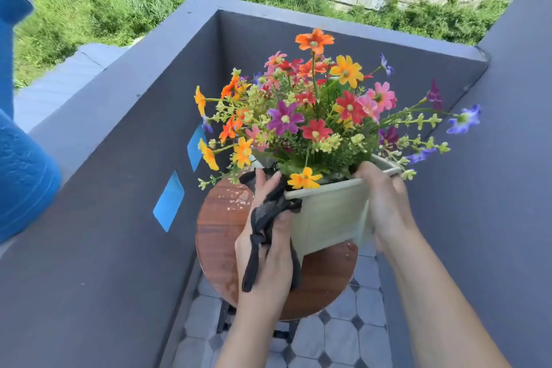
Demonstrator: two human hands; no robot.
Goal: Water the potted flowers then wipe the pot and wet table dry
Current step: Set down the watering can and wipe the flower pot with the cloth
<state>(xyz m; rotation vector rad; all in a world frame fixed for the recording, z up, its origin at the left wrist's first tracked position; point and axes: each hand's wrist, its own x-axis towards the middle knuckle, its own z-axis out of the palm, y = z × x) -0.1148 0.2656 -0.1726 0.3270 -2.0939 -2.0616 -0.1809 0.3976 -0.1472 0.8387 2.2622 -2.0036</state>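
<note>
The left hand's fingers [263, 185] lie close together and, with the thumb, curl round a crumpled black cloth [265, 215], pressing its soft, wrinkled folds against the left wall of a pale green pot [331, 212]; a twisted tail of the fabric hangs down over the left hand [268, 242]. On the far side, the right hand's fingers [397, 185], slightly blurred, curl over the pot's right rim with the thumb laid along the front edge, the right hand [385, 206] gripping that corner. The pot is square, smooth-sided and tapering, with panelled walls and short corner legs, and is held tilted over a round table [218, 227] of reddish, grained wood; whether its legs touch the top cannot be told. Beads and streaks of water [239, 200] glisten on the wood left of the pot. A dense spray of flowers [313, 110] in orange, yellow, pink, red, magenta and violet rises from the pot on thin green stems. A matte grey balcony wall [119, 128] carries two blue rectangular patches [169, 201]. A textured blue plastic watering can [21, 173] stands on the ledge at far left. Grey octagonal floor tiles [340, 337] lie below.
</note>
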